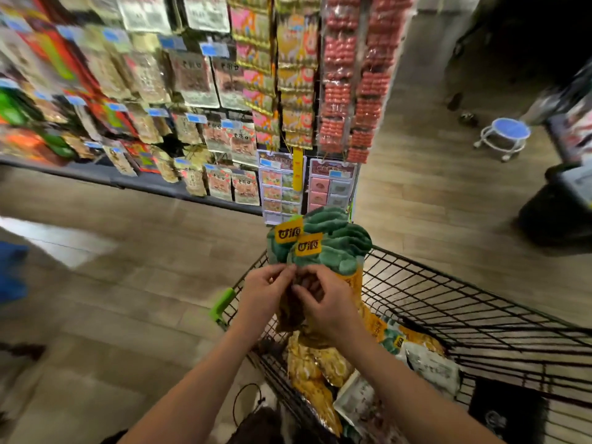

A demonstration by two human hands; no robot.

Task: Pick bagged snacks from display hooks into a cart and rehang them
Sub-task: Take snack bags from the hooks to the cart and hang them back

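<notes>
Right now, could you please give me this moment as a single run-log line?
left hand: holds snack bags | right hand: pinches the same bags | bags: above cart | cart: more bags inside | hooks: none reached

The characters 甘源 are read on two yellow tags [289,234] of the green snack bags [333,241] above the cart [480,315] (other print is blurred).

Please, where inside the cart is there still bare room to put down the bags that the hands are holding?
The cart is bare along its far right side, between the wire wall and the bags in the cart. The near left side is crowded. The left hand and right hand grip the green-topped bags.
</notes>
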